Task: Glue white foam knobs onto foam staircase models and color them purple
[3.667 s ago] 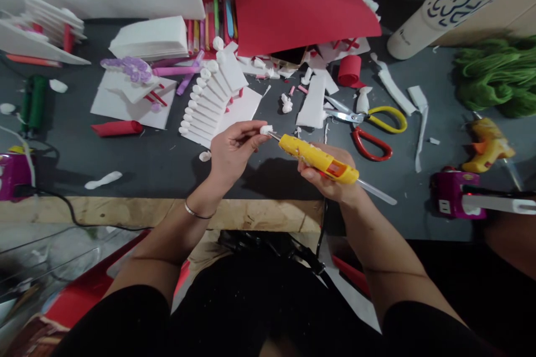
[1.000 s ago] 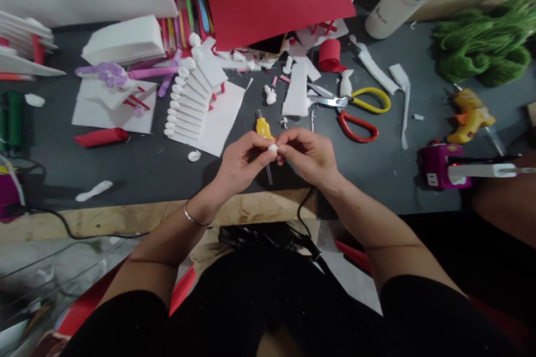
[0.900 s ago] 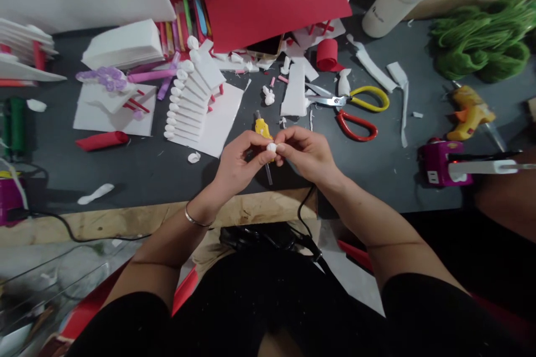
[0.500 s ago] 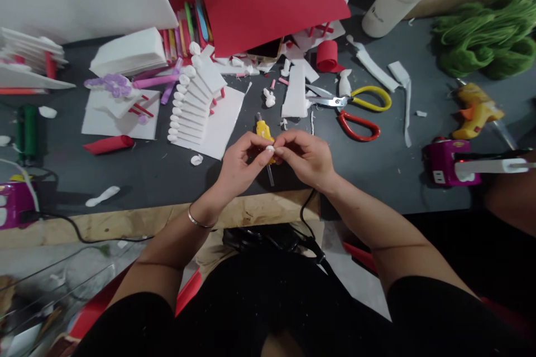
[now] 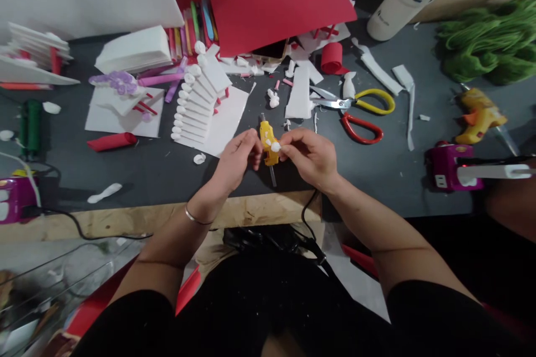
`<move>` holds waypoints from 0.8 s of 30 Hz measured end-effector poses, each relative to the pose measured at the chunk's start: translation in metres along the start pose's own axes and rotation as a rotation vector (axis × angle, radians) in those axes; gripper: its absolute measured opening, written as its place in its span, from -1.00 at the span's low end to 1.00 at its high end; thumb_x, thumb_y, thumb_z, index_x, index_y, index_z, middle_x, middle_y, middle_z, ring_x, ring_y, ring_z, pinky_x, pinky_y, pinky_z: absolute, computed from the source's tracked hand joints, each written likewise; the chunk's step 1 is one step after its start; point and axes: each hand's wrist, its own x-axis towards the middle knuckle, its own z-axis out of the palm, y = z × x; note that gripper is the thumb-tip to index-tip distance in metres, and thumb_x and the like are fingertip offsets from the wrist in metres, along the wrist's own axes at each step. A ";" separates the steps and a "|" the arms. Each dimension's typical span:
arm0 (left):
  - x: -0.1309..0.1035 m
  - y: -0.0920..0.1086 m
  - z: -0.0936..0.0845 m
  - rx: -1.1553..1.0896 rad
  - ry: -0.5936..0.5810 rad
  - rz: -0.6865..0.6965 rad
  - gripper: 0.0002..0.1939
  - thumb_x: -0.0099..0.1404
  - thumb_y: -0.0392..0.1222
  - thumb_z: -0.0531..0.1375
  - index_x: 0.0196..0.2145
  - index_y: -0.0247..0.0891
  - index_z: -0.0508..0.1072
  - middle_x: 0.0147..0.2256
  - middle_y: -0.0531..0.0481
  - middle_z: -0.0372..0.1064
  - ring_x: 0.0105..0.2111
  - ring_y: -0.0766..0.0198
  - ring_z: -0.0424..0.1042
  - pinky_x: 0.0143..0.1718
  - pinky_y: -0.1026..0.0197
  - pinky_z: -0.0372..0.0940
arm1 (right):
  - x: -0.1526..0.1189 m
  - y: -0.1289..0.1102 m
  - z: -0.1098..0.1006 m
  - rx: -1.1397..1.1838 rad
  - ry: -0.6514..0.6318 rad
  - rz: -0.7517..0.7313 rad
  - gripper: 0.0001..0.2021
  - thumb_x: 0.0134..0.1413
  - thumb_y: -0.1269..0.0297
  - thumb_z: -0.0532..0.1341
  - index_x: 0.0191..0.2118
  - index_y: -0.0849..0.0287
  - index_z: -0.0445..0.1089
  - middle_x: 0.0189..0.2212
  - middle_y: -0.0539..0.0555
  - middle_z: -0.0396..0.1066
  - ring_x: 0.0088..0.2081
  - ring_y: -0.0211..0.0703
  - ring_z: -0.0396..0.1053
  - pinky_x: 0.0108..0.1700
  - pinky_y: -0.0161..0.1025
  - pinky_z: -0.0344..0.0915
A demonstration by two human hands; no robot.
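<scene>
My right hand [image 5: 314,157] pinches a small white lump [image 5: 275,146] between thumb and forefinger; its material I cannot make out. Just left of it my left hand [image 5: 238,157] is closed, thumb against forefinger, with nothing visible in it. Between and behind the hands a yellow glue gun [image 5: 267,133] lies on the dark table, a clear glue stick jutting toward me. Beyond my left hand stands a small white stepped staircase model [image 5: 195,114] with round white knobs along one side and red supports, on a white base sheet [image 5: 232,122].
Scissors [image 5: 341,104] with yellow and red handles lie right of centre among white scraps. Red sheet [image 5: 276,8], white bottle [image 5: 396,8] and green yarn [image 5: 492,39] sit behind. Another glue gun [image 5: 479,114] and a purple power socket [image 5: 450,166] stand right, near another person's arm.
My left hand has let go of the white lump and drawn away leftward. The lump stays in my right hand, now more exposed. The view has shifted slightly.
</scene>
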 end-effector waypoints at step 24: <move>-0.006 -0.008 -0.002 0.630 0.101 0.590 -0.61 0.36 0.22 0.32 -0.15 -0.14 0.68 -0.24 -0.06 0.64 -0.25 0.23 0.56 -0.17 0.19 0.42 | 0.004 -0.001 0.006 0.442 -0.085 0.432 -0.60 0.05 -0.09 0.49 -0.30 0.17 0.51 -0.54 -0.06 0.48 -0.52 -0.33 0.43 -0.43 -0.31 0.50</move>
